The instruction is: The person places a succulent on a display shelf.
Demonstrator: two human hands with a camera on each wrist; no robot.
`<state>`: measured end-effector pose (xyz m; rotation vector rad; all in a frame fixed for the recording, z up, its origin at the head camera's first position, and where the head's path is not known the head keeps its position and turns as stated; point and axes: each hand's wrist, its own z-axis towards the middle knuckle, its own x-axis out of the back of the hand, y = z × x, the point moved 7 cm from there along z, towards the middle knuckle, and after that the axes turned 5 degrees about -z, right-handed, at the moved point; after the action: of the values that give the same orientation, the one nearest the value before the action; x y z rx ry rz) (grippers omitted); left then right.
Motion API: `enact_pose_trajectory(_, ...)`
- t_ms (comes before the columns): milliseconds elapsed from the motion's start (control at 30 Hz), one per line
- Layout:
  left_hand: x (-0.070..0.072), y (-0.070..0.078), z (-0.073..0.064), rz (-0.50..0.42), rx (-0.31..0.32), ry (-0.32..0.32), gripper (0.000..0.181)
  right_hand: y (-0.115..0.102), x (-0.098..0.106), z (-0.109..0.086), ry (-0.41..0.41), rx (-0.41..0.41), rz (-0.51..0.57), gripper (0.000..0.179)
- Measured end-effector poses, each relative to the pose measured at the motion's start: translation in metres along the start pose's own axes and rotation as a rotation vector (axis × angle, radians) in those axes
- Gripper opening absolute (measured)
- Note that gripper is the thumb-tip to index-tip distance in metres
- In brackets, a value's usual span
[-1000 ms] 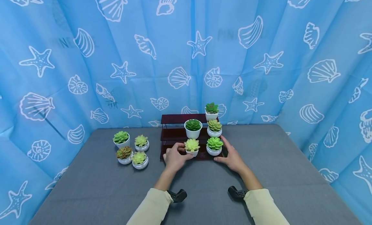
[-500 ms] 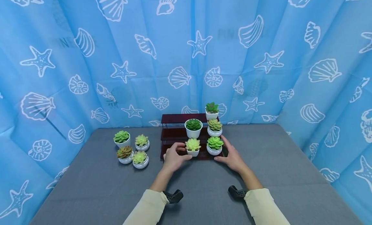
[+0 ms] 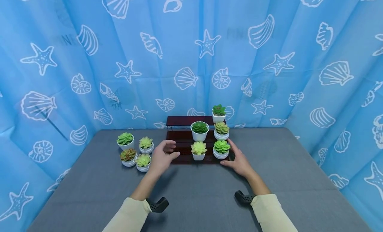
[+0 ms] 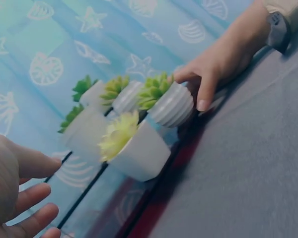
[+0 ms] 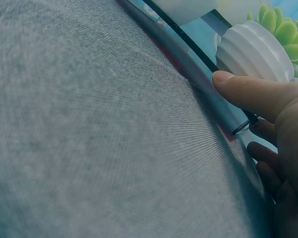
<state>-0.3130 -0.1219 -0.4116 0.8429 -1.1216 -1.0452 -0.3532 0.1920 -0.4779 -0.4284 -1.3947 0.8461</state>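
A dark red tiered display stand (image 3: 181, 136) is at the back of the table, holding several potted succulents. On its lowest tier are a yellow-green succulent in a square white pot (image 3: 198, 151) and a bright green one in a ribbed white pot (image 3: 220, 149). My left hand (image 3: 161, 157) is in the air left of the square pot, its fingers loosely bent around nothing; a gap separates them in the left wrist view. My right hand (image 3: 239, 162) holds the stand's right end, thumb (image 5: 243, 89) on the front edge beside the ribbed pot and fingers around the side.
Several more potted succulents (image 3: 128, 154) are grouped on the grey table (image 3: 206, 195) to the left. The tiers above carry a dark green succulent (image 3: 199, 130) and two others at the right end. A blue shell-print curtain (image 3: 185, 42) hangs behind.
My left hand has let go of the square-potted yellow-green succulent and moved left, away from it. The pot stands on the lowest tier. My right hand stays at the stand's right end.
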Motion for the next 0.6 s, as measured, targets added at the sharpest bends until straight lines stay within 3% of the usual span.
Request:
enact_pose_trajectory(300,0.047,0.001,-0.018,0.064,-0.016,0.076,0.023,0.0,0.0,-0.001,0.008,0.017,0.015,0.099)
enact_pose_trajectory(600,0.082,-0.013,-0.037,0.138,0.007,0.127,0.012,-0.002,0.001,-0.001,0.009,0.026,0.023,0.1)
